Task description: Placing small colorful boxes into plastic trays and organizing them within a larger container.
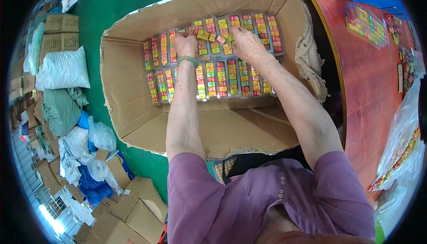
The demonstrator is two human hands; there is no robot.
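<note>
Small packets [221, 77] fill clear trays [216, 98] inside a cardboard box [138, 110] at upper centre. They look light, the trays thin and slippery, best lifted by their rims. Left hand [186, 46] and right hand [246, 46] bend over them; I cannot tell whether the fingers grip.
</note>
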